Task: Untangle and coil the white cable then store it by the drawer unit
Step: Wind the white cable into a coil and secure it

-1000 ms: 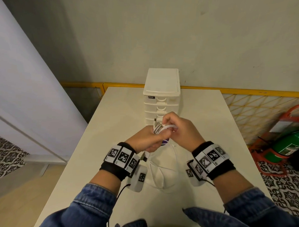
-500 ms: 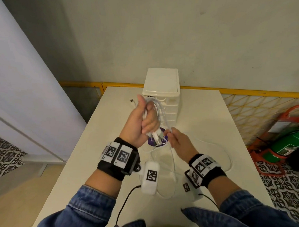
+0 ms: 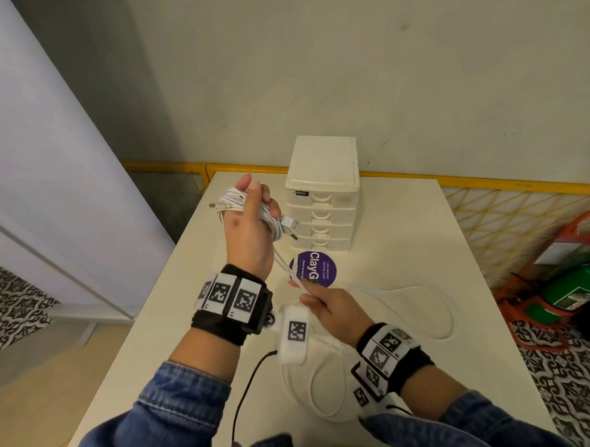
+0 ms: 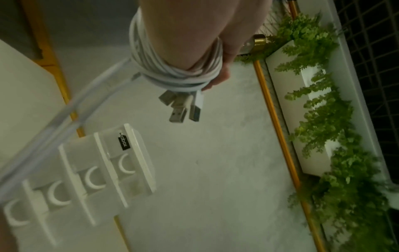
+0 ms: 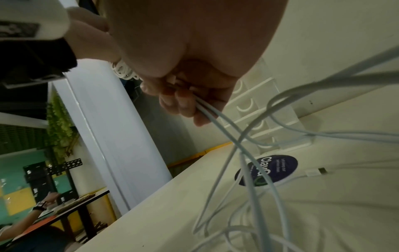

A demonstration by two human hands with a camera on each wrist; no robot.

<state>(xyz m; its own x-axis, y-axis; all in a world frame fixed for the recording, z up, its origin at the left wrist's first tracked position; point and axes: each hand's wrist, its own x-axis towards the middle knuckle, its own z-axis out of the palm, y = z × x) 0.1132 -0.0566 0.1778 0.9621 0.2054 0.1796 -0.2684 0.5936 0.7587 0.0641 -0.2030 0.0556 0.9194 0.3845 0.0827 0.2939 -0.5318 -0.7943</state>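
Above the table (image 3: 405,228), the left hand (image 3: 251,231) is raised, white cable (image 3: 270,222) wound round it in loops, USB plugs (image 4: 183,109) dangling. Lower down, the right hand (image 3: 330,309) pinches two loose strands, slack trailing across the tabletop. Drawer unit (image 3: 322,194) behind, its label too blurred to read; purple sticker (image 3: 313,273) reads "ClayG…".

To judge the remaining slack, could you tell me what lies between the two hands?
In the head view, taut white cable runs from the coil on the left hand to the pinching right hand, above the purple sticker.
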